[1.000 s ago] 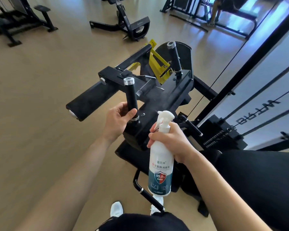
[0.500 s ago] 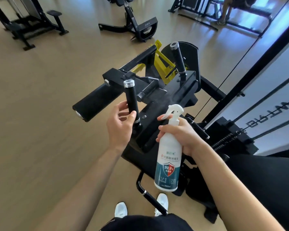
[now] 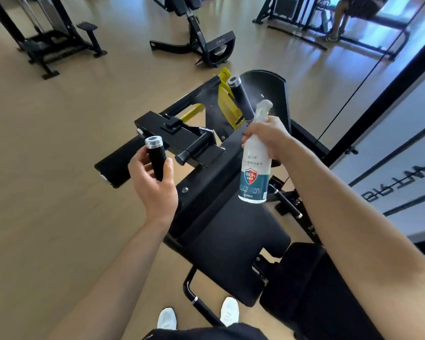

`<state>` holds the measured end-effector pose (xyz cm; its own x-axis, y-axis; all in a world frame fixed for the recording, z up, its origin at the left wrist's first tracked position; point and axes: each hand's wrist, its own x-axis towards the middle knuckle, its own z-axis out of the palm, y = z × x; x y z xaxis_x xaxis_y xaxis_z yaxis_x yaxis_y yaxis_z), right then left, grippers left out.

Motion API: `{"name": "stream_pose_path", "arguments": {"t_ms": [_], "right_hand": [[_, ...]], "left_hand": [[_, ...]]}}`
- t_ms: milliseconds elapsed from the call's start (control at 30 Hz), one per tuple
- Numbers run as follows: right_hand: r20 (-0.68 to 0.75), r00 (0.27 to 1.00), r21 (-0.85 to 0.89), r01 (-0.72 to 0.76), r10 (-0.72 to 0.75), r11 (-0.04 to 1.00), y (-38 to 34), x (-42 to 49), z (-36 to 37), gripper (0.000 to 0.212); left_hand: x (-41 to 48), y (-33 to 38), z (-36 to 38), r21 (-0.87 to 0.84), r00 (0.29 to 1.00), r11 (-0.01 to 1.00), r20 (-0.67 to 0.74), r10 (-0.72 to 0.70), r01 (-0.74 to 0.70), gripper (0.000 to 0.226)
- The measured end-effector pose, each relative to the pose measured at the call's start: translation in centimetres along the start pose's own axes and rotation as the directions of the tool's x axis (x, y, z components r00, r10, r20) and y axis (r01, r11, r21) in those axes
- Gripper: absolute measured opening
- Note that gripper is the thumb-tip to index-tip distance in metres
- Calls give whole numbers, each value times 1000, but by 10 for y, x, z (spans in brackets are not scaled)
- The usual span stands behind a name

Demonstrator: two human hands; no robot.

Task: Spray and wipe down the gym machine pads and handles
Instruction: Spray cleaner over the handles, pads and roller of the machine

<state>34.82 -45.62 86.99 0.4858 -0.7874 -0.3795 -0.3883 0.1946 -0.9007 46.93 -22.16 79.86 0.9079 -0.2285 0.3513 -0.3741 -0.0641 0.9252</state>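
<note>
Head camera, and here we were: the left grip point(image 3: 155, 185) was wrapped round the near handle point(image 3: 155, 157), fingers and thumb curled on the black foam just below its chrome cap. The right grip point(image 3: 268, 138) clutched the spray bottle point(image 3: 254, 177) by the neck, upright, with the white nozzle up beside the far handle point(image 3: 241, 98) and a faint mist hanging around that handle! The bottle hung above the machine's black seat pad point(image 3: 231, 241), touching only the hand. A yellow bracket point(image 3: 227, 105) sat just left of the far handle, a black roller pad point(image 3: 118, 165) jutted out to the left, and 2 white shoes point(image 3: 167, 319) stood on the wood floor point(image 3: 47, 192).
</note>
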Motion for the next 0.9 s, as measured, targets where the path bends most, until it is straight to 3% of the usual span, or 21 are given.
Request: {"name": "stream_pose_path", "arguments": {"t_ms": [100, 233, 367, 500, 667, 800, 900], "right_hand": [[-13, 1000, 38, 14, -14, 999, -1, 8, 1, 22], [15, 1000, 66, 16, -17, 998, 2, 12, 0, 41], [23, 999, 82, 34, -36, 996, 1, 11, 2, 22], [16, 998, 180, 64, -68, 982, 4, 10, -2, 20], [-2, 999, 195, -48, 49, 980, 20, 11, -10, 40], [45, 996, 147, -86, 80, 985, 31, -10, -6, 15], [172, 985, 167, -39, 10, 985, 38, -40, 7, 12]], "left_hand": [[0, -4, 4, 5, 1000, 1000, -13, 4, -4, 42], [0, -7, 5, 16, 1000, 1000, -31, 7, -6, 43], [0, -9, 7, 21, 999, 1000, -45, 1, 0, 43], [0, -11, 5, 12, 999, 1000, -42, -1, 2, 44], [-1, -8, 5, 30, 999, 1000, -40, 7, -6, 42], [-1, -2, -1, -1, 1000, 1000, -6, -19, 19, 36], [0, 1, -7, -8, 998, 999, 34, -45, 45, 35]]}}
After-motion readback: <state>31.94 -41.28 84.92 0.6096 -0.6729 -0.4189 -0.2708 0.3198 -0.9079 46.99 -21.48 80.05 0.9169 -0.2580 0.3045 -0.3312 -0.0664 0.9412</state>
